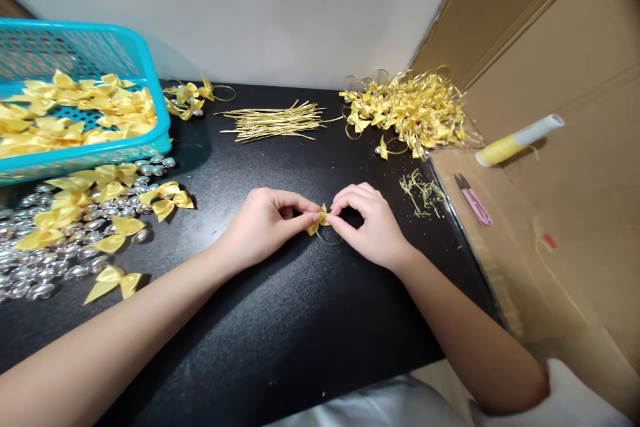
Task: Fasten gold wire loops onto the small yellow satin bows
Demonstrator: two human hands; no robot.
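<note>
Between my hands, just over the black table [280,327], is a yellow ribbon bow [324,215] with a thin gold wire loop [330,241] hanging below it. My left hand [273,223] pinches the bow's left side between thumb and fingertips. From the other side, my right hand [367,223] pinches at the bow and its gold wire, fingers curled. My fingertips cover part of the bow, so I cannot tell whether a bead sits on it. Behind my hands lies a bundle of gold wire strips [277,123].
At left, a turquoise basket [163,117] holds yellow bows, with silver beads [75,253] and loose bows in front. Finished-looking looped bows [410,110] are heaped back right. Wire clippings [423,193], pink snips [474,200] and a yellow-white tube [520,140] are at right.
</note>
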